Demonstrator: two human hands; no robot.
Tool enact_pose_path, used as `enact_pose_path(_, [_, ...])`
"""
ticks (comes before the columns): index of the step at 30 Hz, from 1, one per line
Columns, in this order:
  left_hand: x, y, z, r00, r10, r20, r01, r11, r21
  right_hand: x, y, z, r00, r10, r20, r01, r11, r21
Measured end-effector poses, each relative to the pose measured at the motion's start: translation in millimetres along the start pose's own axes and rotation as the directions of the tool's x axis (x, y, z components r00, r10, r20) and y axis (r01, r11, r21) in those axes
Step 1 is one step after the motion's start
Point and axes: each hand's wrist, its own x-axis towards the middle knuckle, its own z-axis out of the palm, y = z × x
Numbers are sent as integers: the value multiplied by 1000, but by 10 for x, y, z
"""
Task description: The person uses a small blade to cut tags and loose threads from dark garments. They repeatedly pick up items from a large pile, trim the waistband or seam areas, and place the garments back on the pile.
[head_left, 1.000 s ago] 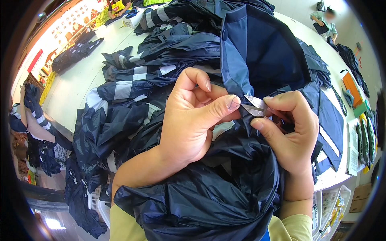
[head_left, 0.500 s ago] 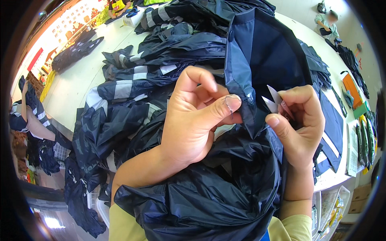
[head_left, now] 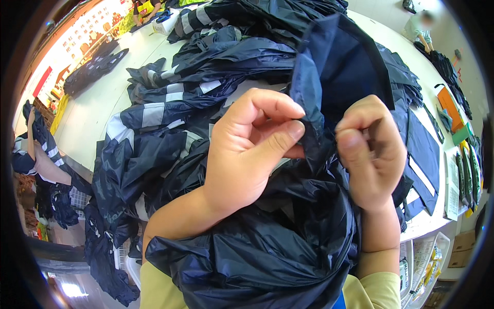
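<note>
Garment (head_left: 247,257), one, dark navy, shiny: main part bundled across the person's lap, upper panel (head_left: 355,67) raised beyond the hands, its folded edge (head_left: 309,77) running down between them.

Left hand (head_left: 244,154), one: beside the lower end of that edge, thumb and forefinger tips brought near each other with a narrow gap; whether the tucked lower fingers grip the cloth cannot be told.

Right hand (head_left: 373,154), one: blurred, fingers curled, thumb against forefinger just right of the edge. Small scissors (head_left: 380,142): a reddish-grey smear inside the curl, taken to be held there. Whether the fingertips also pinch something thin cannot be told.

Change noted: half a second ago the blades point openly at the cloth and loose threads lie on the left thumb; now no blade tip shows clear and no thread can be made out on that thumb. Judgement: cutting at the edge appears paused, with bare fingertips doing the fine work.

Surroundings: more dark garments (head_left: 206,62) with grey strips, heaped on the white desk (head_left: 149,56); orange folder (head_left: 450,109), at right; white basket (head_left: 424,262), lower right.
</note>
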Motion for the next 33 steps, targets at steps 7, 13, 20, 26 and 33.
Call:
enact_pose_path(7, [29, 46, -39, 992, -104, -77, 103, 995, -17, -38, 32, -173, 990, -54, 133, 4, 936, 351])
enact_pose_path(13, [4, 68, -35, 994, -95, -47, 93, 995, -44, -56, -112, -65, 977, 214, 1, -214, 976, -31])
enact_pose_path(20, [-18, -6, -10, 999, 14, 34, -16, 999, 38, 18, -62, 13, 996, -64, 60, 76, 970, -233])
enact_pose_path(26, [-2, 40, -19, 998, -63, -20, 64, 998, 13, 16, -35, 54, 998, -7, 59, 15, 992, -128])
enact_pose_path(33, [-12, 79, -59, 996, -80, -34, 73, 982, -173, 7, -24, -102, 982, 9, 189, -9, 1000, 1])
